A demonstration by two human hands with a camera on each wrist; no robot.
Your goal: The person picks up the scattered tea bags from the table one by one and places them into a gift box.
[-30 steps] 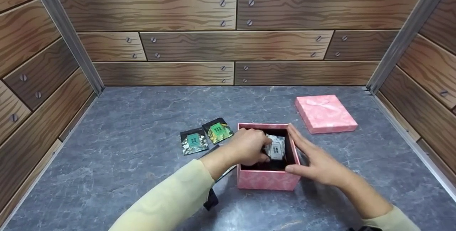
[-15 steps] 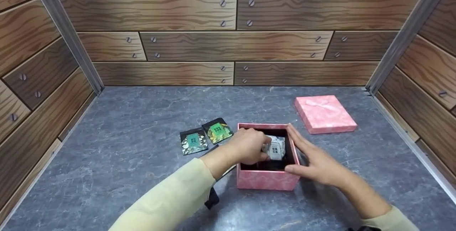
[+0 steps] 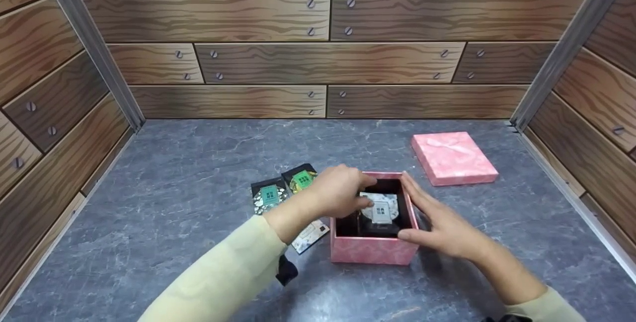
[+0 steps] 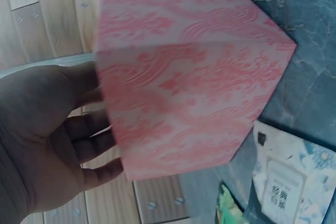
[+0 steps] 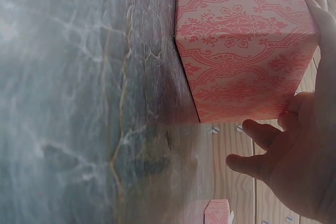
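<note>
An uncovered pink patterned box (image 3: pixel 370 251) stands on the table, its dark inside split by a divider. In its right compartment sits a black sachet (image 3: pixel 381 207) with a pale floral print and grey label. My left hand (image 3: pixel 338 193) reaches over the left rim, thumb tip right at the sachet's upper left edge and index finger over the opening; the left wrist view shows its fingers going past the rim. My right hand (image 3: pixel 442 222) rests along the right side, thumb at the near corner and straight fingers toward the far corner, beside the box's patterned wall (image 5: pixel 247 77).
The pink lid (image 3: pixel 454 158) lies behind and to the right of the box. Left of it lie a teal-labelled sachet (image 3: pixel 268 197), a green-labelled sachet (image 3: pixel 302 179) and a white floral sachet (image 3: pixel 310 236), partly under the left forearm. Wood-patterned walls (image 3: pixel 318 63) enclose the table.
The sachet in the box has gone from tilted between the left fingers to lying flatter in the right compartment. My left hand has risen and moved slightly left; the right hand has stayed put.
</note>
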